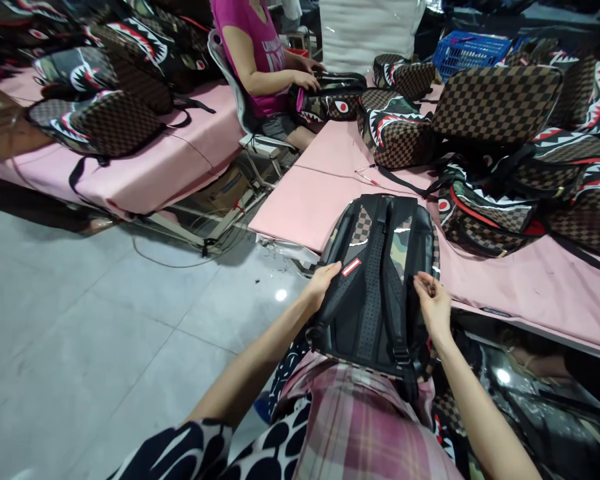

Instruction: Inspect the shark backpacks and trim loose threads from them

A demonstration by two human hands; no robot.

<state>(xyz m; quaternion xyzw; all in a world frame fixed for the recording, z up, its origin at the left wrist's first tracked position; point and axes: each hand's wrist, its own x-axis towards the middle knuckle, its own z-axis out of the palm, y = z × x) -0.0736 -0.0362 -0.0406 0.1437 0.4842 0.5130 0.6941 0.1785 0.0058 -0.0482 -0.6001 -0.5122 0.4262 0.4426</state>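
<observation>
A black backpack (370, 293) lies back panel up, leaning between my lap and the edge of a pink-covered table. Its padded straps carry checkered and camouflage patches and a small red label. My left hand (324, 285) grips the bag's left side, thumb on top and the other fingers hidden beneath. At the opposite side, my right hand (434, 305) has its fingertips pinched together close to the right strap and edge. Whatever is between those fingertips is too small to make out.
On the pink table (305, 200), several checkered shark-mouth backpacks (500, 107) are piled to the right, near a blue basket (473, 53). Across it, a seated person in a magenta shirt (253, 60) handles another bag. More bags (115, 123) cover a second table at left.
</observation>
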